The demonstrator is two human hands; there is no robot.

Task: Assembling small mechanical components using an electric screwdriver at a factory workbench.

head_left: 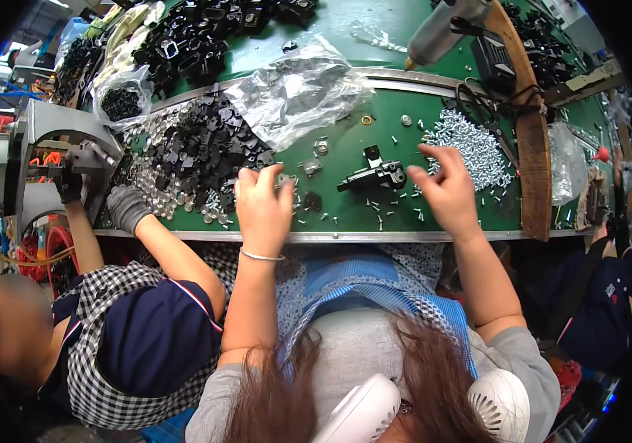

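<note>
A black metal-and-plastic assembly [372, 174] with an upright tab lies on the green bench top between my hands. My left hand [262, 210] is at the right edge of a pile of flat black plates [209, 136]. Its thumb and forefinger are bent toward each other around a small greyish piece too small to name. Just right of the assembly is my right hand [449, 196], its thumb and forefinger apart with nothing visible between them. Beyond it lies a heap of small silver screws [471, 151]. Small clear-and-metal parts [311, 167] sit between my left hand and the assembly.
A crumpled clear plastic bag [297, 92] lies farther back. Overhead at right hangs a powered screwdriver [445, 33]. Scissors [489, 111] rest by a wooden board [536, 162]. At left, a co-worker's gloved hand [127, 208] is beside round metal parts and a grey press [53, 148].
</note>
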